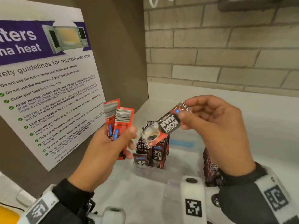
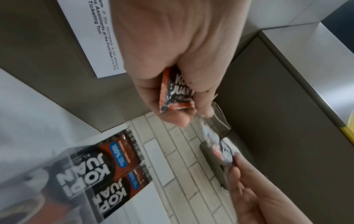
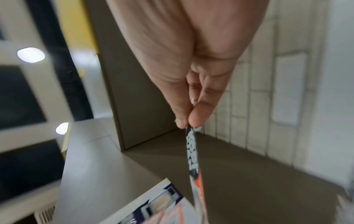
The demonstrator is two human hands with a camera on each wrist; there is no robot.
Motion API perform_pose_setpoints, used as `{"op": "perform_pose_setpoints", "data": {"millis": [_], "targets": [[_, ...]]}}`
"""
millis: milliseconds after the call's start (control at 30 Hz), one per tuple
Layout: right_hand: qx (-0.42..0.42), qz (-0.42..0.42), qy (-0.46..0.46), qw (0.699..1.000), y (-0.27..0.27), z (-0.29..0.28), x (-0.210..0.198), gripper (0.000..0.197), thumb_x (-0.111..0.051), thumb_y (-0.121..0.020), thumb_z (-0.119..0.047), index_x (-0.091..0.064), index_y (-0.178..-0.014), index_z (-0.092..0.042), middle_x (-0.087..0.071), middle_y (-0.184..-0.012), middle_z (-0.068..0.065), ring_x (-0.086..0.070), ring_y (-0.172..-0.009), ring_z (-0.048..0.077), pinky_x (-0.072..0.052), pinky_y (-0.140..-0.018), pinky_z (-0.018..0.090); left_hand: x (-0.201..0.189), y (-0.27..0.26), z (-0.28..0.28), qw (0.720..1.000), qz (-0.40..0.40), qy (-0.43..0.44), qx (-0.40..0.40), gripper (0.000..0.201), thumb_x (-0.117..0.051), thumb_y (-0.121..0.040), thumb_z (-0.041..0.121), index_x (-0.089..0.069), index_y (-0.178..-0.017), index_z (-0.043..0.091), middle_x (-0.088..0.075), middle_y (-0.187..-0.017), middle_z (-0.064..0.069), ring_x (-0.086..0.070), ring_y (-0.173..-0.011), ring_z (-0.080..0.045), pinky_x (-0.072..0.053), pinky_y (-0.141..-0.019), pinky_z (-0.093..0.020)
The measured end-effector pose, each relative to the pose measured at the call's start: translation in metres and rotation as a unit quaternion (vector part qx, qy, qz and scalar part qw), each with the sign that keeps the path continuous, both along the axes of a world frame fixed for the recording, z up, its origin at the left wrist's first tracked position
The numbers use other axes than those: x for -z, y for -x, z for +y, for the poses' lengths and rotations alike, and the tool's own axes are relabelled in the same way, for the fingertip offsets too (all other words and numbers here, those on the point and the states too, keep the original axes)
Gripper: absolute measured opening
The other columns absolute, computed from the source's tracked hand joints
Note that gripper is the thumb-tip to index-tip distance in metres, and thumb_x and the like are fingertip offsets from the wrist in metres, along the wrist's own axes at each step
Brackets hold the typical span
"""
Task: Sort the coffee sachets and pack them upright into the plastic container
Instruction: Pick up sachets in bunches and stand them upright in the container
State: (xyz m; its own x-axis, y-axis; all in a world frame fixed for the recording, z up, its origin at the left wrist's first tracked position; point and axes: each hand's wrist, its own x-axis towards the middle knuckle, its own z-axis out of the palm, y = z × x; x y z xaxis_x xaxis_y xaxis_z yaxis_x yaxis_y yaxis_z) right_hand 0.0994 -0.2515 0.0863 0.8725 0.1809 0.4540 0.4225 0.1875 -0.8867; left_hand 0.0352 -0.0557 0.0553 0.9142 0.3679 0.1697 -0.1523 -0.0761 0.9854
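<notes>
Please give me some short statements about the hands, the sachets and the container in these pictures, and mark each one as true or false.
1. The right hand pinches a single sachet by one end. True.
2. The left hand holds nothing. False: it grips a bunch of sachets.
3. Some packed sachets already stand upright in the plastic container. True.
4. The single sachet lies flat on the counter. False: it is held in the air above the container.
5. A microwave safety poster hangs on the wall at the left. True.
</notes>
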Motion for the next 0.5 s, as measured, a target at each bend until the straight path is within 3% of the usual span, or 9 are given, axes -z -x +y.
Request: {"op": "perform_pose_setpoints", "data": {"millis": [67,167,200,300,333,433,500], "targets": [[0.037,-0.050,0.054,0.997,0.001,-0.006,-0.004,0.024,-0.073,-0.075,0.000,-0.068,-0.082,-0.022,-0.071,-0.076,-0.001,-0.064,-0.060,0.014,-0.052,-0.060,0.019,-0.001,-0.001,0.008,0.997,-0.018,0.071,-0.022,0.022,-0.069,-0.080,0.037,-0.062,-0.080,0.016,-0.057,-0.061,0.000,-0.050,-0.046,-0.011,-0.040,-0.040,-0.022],[0.022,-0.061,0.174,0.983,-0.002,-0.002,0.004,0.023,-0.072,-0.077,-0.002,-0.068,-0.081,-0.025,-0.068,-0.077,-0.003,-0.062,-0.064,0.013,-0.053,-0.064,0.023,-0.001,-0.001,0.019,0.982,-0.033,0.188,0.001,0.018,-0.056,-0.080,0.028,-0.059,-0.090,0.013,-0.050,-0.062,-0.001,-0.044,-0.044,-0.009,-0.034,-0.036,-0.017],[0.011,-0.060,0.220,0.974,-0.003,0.002,0.010,0.024,-0.072,-0.077,-0.002,-0.067,-0.081,-0.025,-0.065,-0.077,-0.004,-0.059,-0.064,0.010,-0.052,-0.064,0.020,-0.001,0.000,0.021,0.977,-0.037,0.209,0.024,0.023,-0.057,-0.075,0.028,-0.059,-0.093,0.013,-0.050,-0.064,-0.001,-0.044,-0.044,-0.010,-0.034,-0.036,-0.017],[0.019,-0.085,0.327,0.941,-0.007,0.014,0.025,0.025,-0.070,-0.077,0.000,-0.063,-0.085,-0.023,-0.060,-0.077,-0.009,-0.055,-0.072,0.004,-0.044,-0.063,0.008,0.001,0.002,0.025,0.971,-0.045,0.227,0.067,0.063,-0.078,-0.043,0.036,-0.056,-0.097,0.013,-0.053,-0.066,-0.003,-0.046,-0.047,-0.012,-0.037,-0.037,-0.021],[0.025,-0.095,0.346,0.933,-0.007,0.017,0.029,0.024,-0.069,-0.077,0.001,-0.063,-0.087,-0.021,-0.060,-0.078,-0.009,-0.054,-0.073,0.005,-0.043,-0.064,0.008,0.002,0.003,0.025,0.970,-0.044,0.226,0.070,0.062,-0.077,-0.044,0.034,-0.054,-0.097,0.013,-0.053,-0.067,-0.003,-0.046,-0.048,-0.012,-0.038,-0.037,-0.022],[0.032,-0.122,0.391,0.912,-0.009,0.024,0.039,0.017,-0.066,-0.079,0.000,-0.064,-0.086,-0.015,-0.055,-0.075,-0.012,-0.051,-0.065,0.000,-0.042,-0.067,0.013,0.003,0.001,0.022,0.971,-0.046,0.228,0.064,0.018,-0.047,-0.078,0.016,-0.050,-0.096,0.012,-0.054,-0.069,-0.006,-0.048,-0.049,-0.014,-0.042,-0.040,-0.023],[0.036,-0.131,0.412,0.901,-0.011,0.029,0.046,0.014,-0.065,-0.080,-0.002,-0.063,-0.084,-0.016,-0.050,-0.073,-0.014,-0.047,-0.064,-0.001,-0.042,-0.065,0.015,0.005,0.000,0.020,0.975,-0.041,0.214,0.054,0.018,-0.037,-0.089,0.010,-0.052,-0.100,0.010,-0.057,-0.072,-0.007,-0.054,-0.053,-0.016,-0.047,-0.043,-0.026]]}}
